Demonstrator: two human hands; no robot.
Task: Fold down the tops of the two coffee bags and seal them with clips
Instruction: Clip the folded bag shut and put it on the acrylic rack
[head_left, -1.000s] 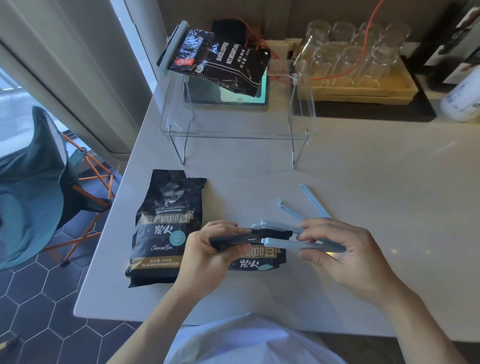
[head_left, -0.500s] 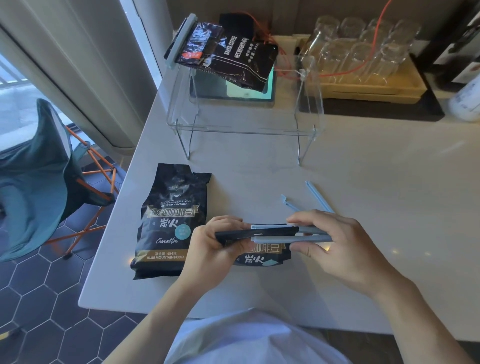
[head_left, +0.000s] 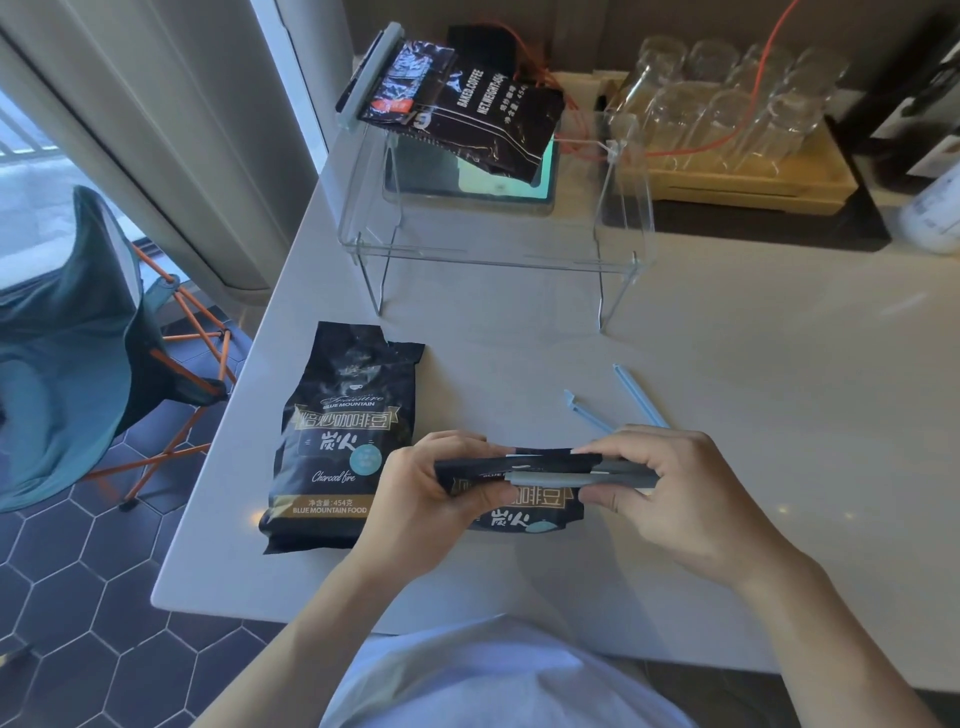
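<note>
The right hand (head_left: 691, 499) pinches a long light-blue plastic clip (head_left: 576, 477) that lies across the folded top of a small black coffee bag (head_left: 519, 499). The left hand (head_left: 431, 499) has its grip closed on the left end of that folded top. This bag sits on the near part of the pale flat surface (head_left: 753, 415), between the two hands.

Just left of it, a second black coffee bag with gold writing (head_left: 340, 436) lies flat with its top not folded. A second light-blue clip (head_left: 618, 402) lies open on the surface just past the right hand.

Farther back stands a clear plastic rack (head_left: 493, 254). A dark coffee bag with a clip on its end (head_left: 457, 109) rests on top of it.
</note>
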